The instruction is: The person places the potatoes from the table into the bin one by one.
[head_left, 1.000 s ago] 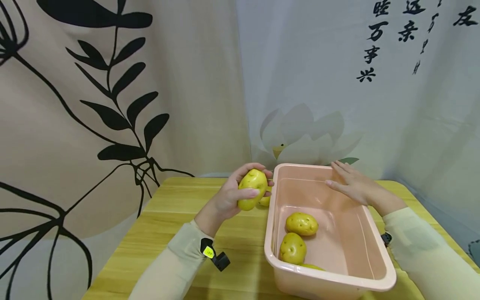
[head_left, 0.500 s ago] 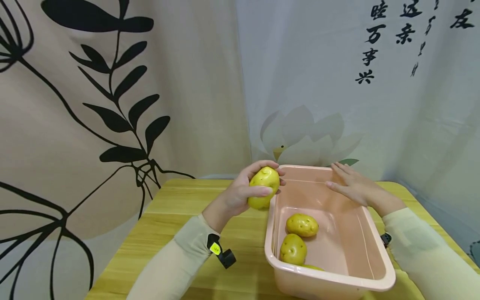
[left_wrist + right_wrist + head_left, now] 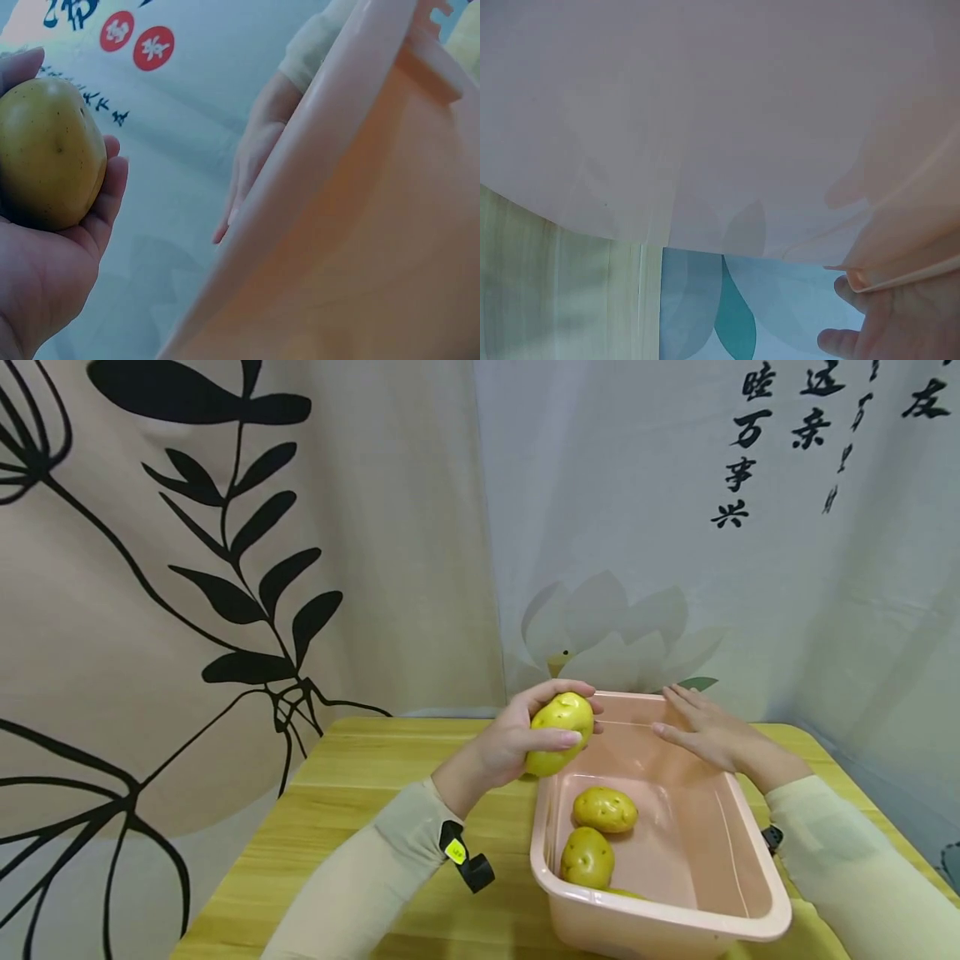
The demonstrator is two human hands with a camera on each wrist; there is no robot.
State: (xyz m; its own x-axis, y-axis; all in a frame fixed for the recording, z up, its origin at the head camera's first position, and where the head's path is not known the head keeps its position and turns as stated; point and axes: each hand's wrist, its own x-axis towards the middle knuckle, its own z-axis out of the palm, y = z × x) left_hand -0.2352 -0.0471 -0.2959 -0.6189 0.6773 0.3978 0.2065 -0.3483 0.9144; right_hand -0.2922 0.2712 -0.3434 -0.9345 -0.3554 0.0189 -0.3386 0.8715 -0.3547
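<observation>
My left hand [image 3: 513,739] holds a yellow potato [image 3: 561,727] over the left rim of a pink plastic basin [image 3: 660,920], thumb on its near side. The left wrist view shows that potato [image 3: 51,154] cradled by the fingers. Inside the basin, two potatoes lie at the left, one oval [image 3: 604,810] and one rounder [image 3: 587,858]. Part of another potato [image 3: 624,893] peeks out behind the near wall. My right hand [image 3: 708,731] rests over the basin's far right rim with its fingers extended; some fingertips [image 3: 840,341] show below the rim in the right wrist view.
The basin stands on a yellow wood-grain table [image 3: 390,760]. A printed cloth [image 3: 375,527] hangs behind the table. Next to the basin's left wall, a sliver of yellow shows under my left hand, mostly hidden.
My left hand has moved right with the potato, from beside the basin to over its left rim. The right hand and the potatoes in the basin have stayed put.
</observation>
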